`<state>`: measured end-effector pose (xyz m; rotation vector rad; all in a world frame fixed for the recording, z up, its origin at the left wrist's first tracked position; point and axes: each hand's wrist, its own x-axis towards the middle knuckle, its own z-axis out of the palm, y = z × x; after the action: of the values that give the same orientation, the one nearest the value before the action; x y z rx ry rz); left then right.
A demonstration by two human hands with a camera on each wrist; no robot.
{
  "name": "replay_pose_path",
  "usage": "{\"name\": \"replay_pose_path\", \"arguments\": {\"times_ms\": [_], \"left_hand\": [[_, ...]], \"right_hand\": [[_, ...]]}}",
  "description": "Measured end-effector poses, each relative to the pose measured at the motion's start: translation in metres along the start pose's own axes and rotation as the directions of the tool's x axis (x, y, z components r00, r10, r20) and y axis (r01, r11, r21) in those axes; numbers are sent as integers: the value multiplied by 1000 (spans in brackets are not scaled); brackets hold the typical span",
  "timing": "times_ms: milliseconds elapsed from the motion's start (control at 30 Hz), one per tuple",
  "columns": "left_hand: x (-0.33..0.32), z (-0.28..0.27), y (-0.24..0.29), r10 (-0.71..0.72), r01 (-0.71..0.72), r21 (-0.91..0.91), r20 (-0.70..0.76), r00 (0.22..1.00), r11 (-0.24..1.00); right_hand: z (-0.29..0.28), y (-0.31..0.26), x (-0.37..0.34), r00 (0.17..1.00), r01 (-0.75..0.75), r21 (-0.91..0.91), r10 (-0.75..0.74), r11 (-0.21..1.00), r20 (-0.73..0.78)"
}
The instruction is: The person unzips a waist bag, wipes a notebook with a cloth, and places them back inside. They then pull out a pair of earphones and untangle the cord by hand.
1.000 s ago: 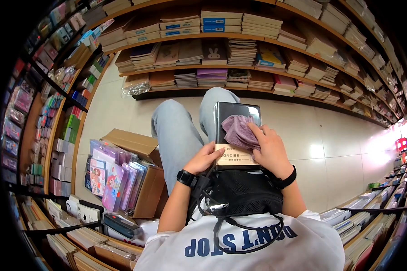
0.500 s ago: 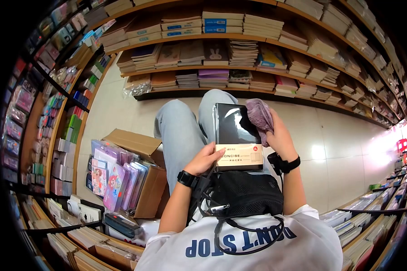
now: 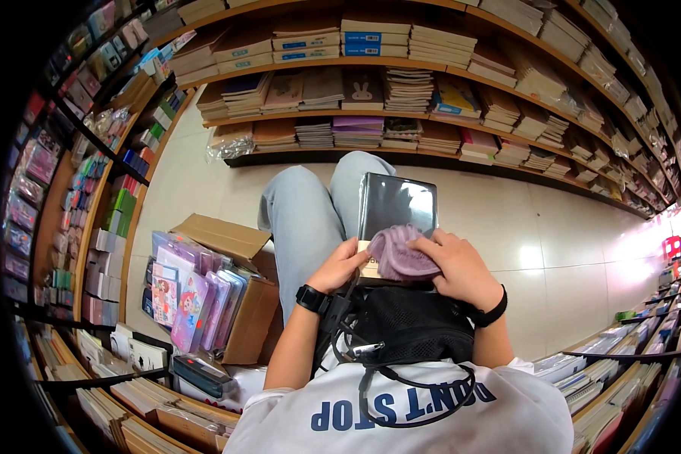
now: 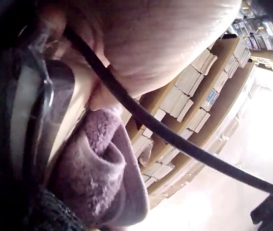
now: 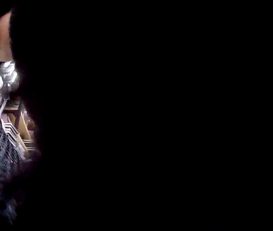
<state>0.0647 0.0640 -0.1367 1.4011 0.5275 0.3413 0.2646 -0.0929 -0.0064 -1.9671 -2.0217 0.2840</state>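
A black notebook (image 3: 397,200) in glossy clear wrap lies on my lap, a cream paper band round its lower part. My left hand (image 3: 339,266) grips the notebook's left edge, thumb on top of the band. In my right hand (image 3: 461,265) is a bunched purple cloth (image 3: 403,256), pressed on the lower half of the notebook and covering most of the band. The left wrist view shows the cloth (image 4: 103,168) close up beside the wrapped notebook edge (image 4: 62,103), under my left hand (image 4: 151,43). Black covers most of the right wrist view.
A black mesh bag (image 3: 408,321) with cables sits at my waist, just below the notebook. To the left stands an open cardboard box (image 3: 251,321) with wrapped stationery (image 3: 193,306) beside it. Shelves of stacked notebooks (image 3: 356,130) run along the far side, over a tiled floor (image 3: 499,227).
My right hand swung off the notebook's right side with the cloth, baring the band, then came back onto it, lower than a second ago. My left hand keeps its grip.
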Motion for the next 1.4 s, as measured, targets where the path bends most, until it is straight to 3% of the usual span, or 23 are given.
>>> {"name": "replay_pose_path", "arguments": {"times_ms": [67,167,300,467,567,667,867,1000,1067,1167,1400], "left_hand": [[1,0,-5,16,-15,-31,4,1000,999],[3,1,-12,25,-25,-16,-3,1000,1000],[3,5,-2,67,-67,8,-4,998,998],[1,2,-2,-35,36,-77,20,999,996],[1,4,0,-19,16,-95,-27,999,995],[-2,2,9,-74,74,-3,-12,997,997],[-5,9,7,20,-20,-162,-2,1000,987],[-6,0,2,-14,20,-126,53,999,992],[-5,-1,4,-46,61,-173,93,995,983],[-4,3,6,-1,10,-144,56,998,990],[-6,11,25,-35,38,-109,29,999,993]], "right_hand": [[-9,-7,5,994,7,45,-12,999,108],[-4,2,13,999,-12,-13,12,1000,50],[3,22,39,995,-87,87,91,992,-39],[18,26,84,973,-176,-89,159,980,-169],[24,22,103,958,-195,-177,149,965,-244],[22,19,104,969,-143,-239,87,960,-230],[34,-5,74,969,16,-397,-112,918,-220],[36,-15,63,949,146,-388,-240,910,-206],[31,-5,70,964,143,-289,-200,947,-178],[22,13,85,986,104,-97,-115,990,-121],[21,35,115,979,-43,-170,7,985,-205]]}}
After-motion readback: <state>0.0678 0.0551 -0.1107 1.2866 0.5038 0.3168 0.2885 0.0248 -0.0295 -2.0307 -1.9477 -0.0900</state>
